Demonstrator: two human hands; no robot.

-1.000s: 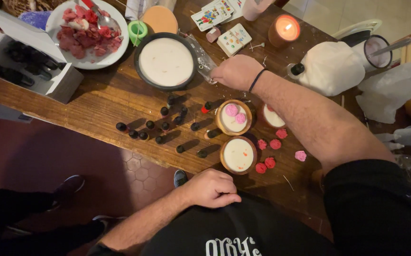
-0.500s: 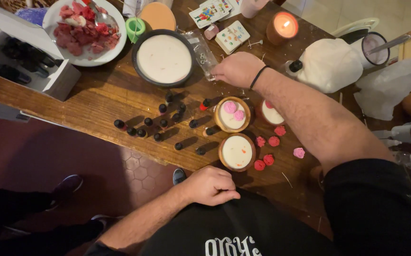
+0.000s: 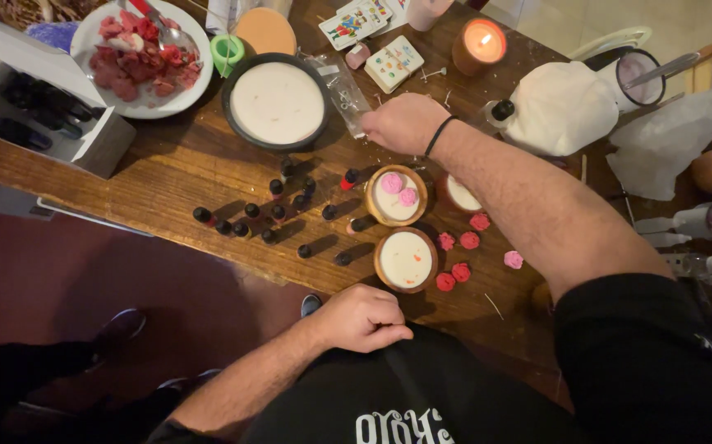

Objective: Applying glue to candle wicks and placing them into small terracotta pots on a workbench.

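Fingers of the right hand [image 3: 405, 122] pinch a clear plastic bag [image 3: 341, 92] beside its grip; left hand [image 3: 364, 317] clenched.

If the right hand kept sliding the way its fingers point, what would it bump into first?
The right hand points left across the table and is already at the clear plastic bag. Past that, it would probably meet the big dark bowl of white wax, though height above the table is hard to judge.

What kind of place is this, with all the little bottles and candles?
Probably a home table set up for candle making: wooden bowls of white wax, a lit candle, and rows of small dark bottles on a wooden table.
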